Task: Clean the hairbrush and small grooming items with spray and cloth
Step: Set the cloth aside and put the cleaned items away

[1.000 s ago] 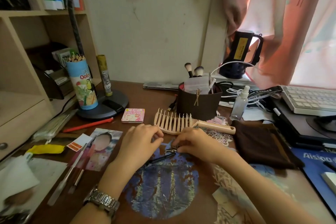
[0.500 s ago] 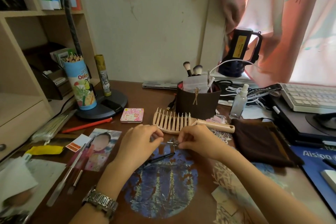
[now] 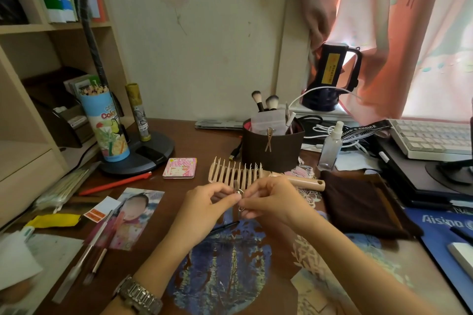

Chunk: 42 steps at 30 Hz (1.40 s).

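Observation:
A beige wide-tooth hairbrush (image 3: 238,172) lies on the desk with its handle pointing right. Just in front of it my left hand (image 3: 204,208) and my right hand (image 3: 271,199) meet above the desk, both pinching a small metal grooming tool (image 3: 239,193); most of the tool is hidden by my fingers. A thin dark stick (image 3: 225,226) lies on the desk below the hands. The clear spray bottle (image 3: 331,147) stands at the back right. A dark brown cloth (image 3: 363,206) lies flat to the right of the brush.
A brown organizer (image 3: 272,151) with makeup brushes stands behind the hairbrush. A pink compact (image 3: 180,167), a red pen (image 3: 115,183) and a lamp base (image 3: 143,153) with a pencil tube are at left. A keyboard (image 3: 432,138) is far right. Photos and papers lie front left.
Both hands have lifted the small metal tool off the desk, up toward the hairbrush. The thin dark stick stays lying below them.

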Motion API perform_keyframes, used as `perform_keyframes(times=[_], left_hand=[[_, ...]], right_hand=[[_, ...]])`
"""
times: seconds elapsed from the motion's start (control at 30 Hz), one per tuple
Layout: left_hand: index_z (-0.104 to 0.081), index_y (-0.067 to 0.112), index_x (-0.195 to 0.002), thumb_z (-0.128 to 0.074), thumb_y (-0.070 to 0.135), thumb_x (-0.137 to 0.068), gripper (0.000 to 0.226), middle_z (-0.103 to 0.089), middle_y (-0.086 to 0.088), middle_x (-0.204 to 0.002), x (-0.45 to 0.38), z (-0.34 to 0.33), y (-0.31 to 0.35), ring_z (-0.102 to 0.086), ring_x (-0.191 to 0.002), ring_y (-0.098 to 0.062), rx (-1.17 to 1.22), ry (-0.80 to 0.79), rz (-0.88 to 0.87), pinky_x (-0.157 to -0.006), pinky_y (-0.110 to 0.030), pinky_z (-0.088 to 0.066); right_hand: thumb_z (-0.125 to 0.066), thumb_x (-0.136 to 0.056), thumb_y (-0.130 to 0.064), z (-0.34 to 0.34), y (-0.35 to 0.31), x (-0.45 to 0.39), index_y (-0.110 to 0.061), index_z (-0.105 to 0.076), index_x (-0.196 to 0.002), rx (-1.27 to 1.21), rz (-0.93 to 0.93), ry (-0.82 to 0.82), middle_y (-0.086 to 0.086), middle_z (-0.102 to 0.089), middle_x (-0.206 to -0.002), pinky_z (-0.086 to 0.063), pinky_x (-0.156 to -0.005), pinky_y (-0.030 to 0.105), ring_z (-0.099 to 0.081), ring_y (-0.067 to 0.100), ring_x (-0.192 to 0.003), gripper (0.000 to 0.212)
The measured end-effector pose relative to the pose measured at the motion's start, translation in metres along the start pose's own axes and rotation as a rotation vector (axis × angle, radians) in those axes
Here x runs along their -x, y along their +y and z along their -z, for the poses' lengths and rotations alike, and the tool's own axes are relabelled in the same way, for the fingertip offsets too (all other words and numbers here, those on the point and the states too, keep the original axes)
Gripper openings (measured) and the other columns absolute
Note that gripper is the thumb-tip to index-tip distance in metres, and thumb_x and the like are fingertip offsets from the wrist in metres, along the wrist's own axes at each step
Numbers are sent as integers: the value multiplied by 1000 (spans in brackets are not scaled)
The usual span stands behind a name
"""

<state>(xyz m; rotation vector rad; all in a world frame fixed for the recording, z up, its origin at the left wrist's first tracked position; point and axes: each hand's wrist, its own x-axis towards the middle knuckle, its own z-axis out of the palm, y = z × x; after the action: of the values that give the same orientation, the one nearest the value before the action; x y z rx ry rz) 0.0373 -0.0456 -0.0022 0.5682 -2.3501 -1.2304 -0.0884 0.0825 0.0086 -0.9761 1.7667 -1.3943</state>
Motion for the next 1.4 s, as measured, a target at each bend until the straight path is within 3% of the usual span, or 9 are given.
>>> perform_keyframes(times=[0.13, 0.43, 0.57, 0.97, 1.1, 1.3, 1.4], left_hand=[[-67, 34, -86, -71, 31, -81, 7, -70, 11, -86, 1, 0, 0, -61, -82, 7, 19, 14, 21, -71, -8, -47], [-67, 33, -89, -70, 27, -83, 9, -70, 9, -84, 1, -1, 0, -63, -80, 3, 16, -12, 11, -70, -9, -48], [-73, 30, -87, -73, 28, -79, 8, -72, 9, -86, 2, -2, -1, -66, -81, -2, 19, -30, -6, -72, -17, -52], [-73, 29, -88, -74, 30, -78, 11, -71, 11, -81, 4, -2, 4, -64, -79, 3, -33, -25, -29, -71, -10, -50], [-72, 30, -90, -72, 31, -79, 11, -70, 10, -85, 2, 10, 4, -63, -81, 3, -61, -94, -38, -72, -11, -49], [-67, 37, -90, -66, 35, -83, 7, -67, 18, -88, -1, 29, -4, -61, -82, 7, -225, -53, -20, -75, -16, -51], [-66, 36, -93, -65, 35, -85, 8, -65, 18, -89, 0, 30, -6, -59, -83, 5, -349, -54, -20, -79, -22, -53]], right_hand=[[-71, -80, -7, -1, 0, 1, 2, -67, -90, 20, -13, -70, 15, -73, -78, -57, -68, 22, -72, 20, -73, 15], [-73, -78, -30, 14, -5, 0, -18, -68, -96, 181, 105, 6, 2, -71, -84, -54, -73, 26, -66, 13, -74, 22], [-70, -83, -29, 9, -5, 0, -17, -69, -92, 265, 159, 16, 4, -69, -83, -52, -69, 25, -63, 12, -71, 15], [-70, -83, -29, 13, -9, 2, -16, -71, -86, 335, 195, 73, -7, -66, -73, -44, -60, 13, -55, -4, -63, 13], [-71, -81, -27, 18, -11, 3, -16, -71, -84, 346, 205, 111, -4, -67, -71, -44, -59, 13, -57, -1, -61, 12], [-70, -82, -28, 40, -19, 1, -19, -70, -82, 373, 164, 178, 2, -71, -76, -55, -68, 32, -65, 18, -67, 9], [-69, -83, -27, 55, -30, -2, -18, -70, -84, 449, 160, 185, 0, -70, -78, -52, -63, 24, -63, 9, -64, 9]])
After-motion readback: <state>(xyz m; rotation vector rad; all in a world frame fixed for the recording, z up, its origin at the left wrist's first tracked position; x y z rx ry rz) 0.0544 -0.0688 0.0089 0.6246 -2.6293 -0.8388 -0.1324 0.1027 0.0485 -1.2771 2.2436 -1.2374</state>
